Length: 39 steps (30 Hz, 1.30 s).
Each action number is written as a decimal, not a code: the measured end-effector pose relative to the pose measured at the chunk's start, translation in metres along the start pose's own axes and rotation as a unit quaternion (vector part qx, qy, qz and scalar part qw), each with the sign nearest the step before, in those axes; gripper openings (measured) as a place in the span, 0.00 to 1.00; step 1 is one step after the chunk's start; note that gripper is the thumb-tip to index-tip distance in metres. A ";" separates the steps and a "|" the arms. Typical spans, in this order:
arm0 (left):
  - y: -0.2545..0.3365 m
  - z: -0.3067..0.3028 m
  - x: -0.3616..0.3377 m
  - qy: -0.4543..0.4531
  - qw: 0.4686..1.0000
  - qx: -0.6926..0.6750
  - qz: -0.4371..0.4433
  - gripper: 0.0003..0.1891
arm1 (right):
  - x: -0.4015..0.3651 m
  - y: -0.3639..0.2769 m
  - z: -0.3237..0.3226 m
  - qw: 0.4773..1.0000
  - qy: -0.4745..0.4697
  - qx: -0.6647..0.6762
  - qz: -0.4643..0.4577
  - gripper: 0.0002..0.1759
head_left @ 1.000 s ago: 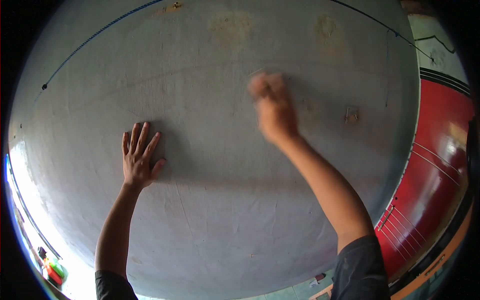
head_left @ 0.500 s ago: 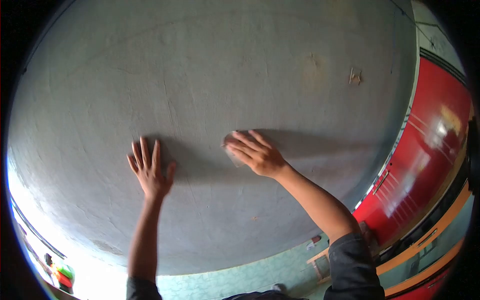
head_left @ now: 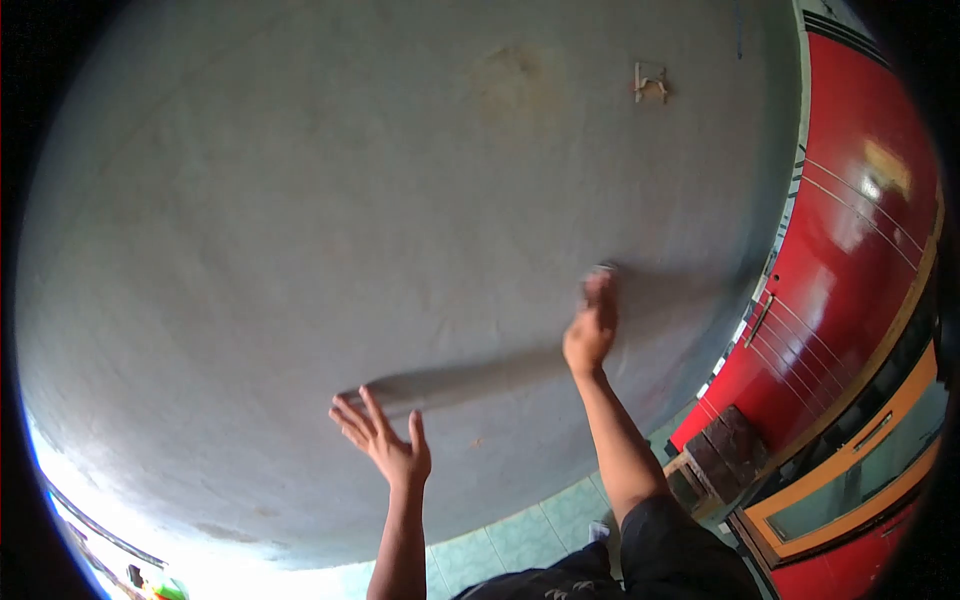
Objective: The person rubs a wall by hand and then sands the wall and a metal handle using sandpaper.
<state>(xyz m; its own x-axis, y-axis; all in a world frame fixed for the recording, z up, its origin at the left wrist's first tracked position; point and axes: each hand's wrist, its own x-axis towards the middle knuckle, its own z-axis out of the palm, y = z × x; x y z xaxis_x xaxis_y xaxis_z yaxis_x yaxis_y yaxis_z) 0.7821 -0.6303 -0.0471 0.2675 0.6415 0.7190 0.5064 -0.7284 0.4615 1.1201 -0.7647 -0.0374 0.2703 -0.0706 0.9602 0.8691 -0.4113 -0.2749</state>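
A large grey plastered wall (head_left: 300, 250) fills most of the view. My left hand (head_left: 390, 445) is at its lower middle, fingers spread and thumb apart, with nothing in it. The fingertips are at the wall surface. Higher up and to the right, my right hand (head_left: 592, 325) is turned nearly edge-on and smeared by motion. It holds a thin piece that looks like sandpaper (head_left: 604, 267), whose pale edge shows at the fingertips. Most of that piece is hidden by the fingers.
A small pale bracket (head_left: 650, 85) sticks to the wall at the upper right, near a yellowish stain (head_left: 515, 80). On the right are a red door (head_left: 840, 240), a dark brown wooden block (head_left: 728, 445) and an orange-framed cabinet (head_left: 850, 470). Green floor tiles (head_left: 520, 530) run below.
My view has shifted to the right. My right hand has turned from lying flat over the sheet to nearly edge-on, farther right. My left hand appears lower and farther right in view.
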 end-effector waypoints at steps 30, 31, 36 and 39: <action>0.240 0.208 0.010 0.169 0.977 0.127 -0.019 0.49 | 0.033 0.298 -0.019 0.984 -0.122 0.114 -0.062 0.25; 0.242 0.212 0.009 0.174 0.976 0.129 -0.016 0.49 | 0.041 0.312 -0.023 0.990 -0.083 0.077 -0.085 0.24; 0.249 0.224 0.010 0.193 0.970 0.145 -0.033 0.50 | 0.092 0.339 -0.032 0.962 0.080 0.107 0.238 0.24; 0.246 0.230 0.011 0.206 0.962 0.171 -0.053 0.51 | 0.066 0.322 -0.046 0.985 -0.131 0.079 -0.083 0.29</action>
<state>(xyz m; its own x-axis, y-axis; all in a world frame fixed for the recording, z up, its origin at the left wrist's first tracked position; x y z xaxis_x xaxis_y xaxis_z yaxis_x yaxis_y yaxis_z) 1.0981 -0.7472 -0.0456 -0.1126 0.5059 0.8552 0.7721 -0.4972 0.3958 1.3988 -0.9432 -0.0599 0.1985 0.2312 0.9524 0.9585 -0.2488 -0.1394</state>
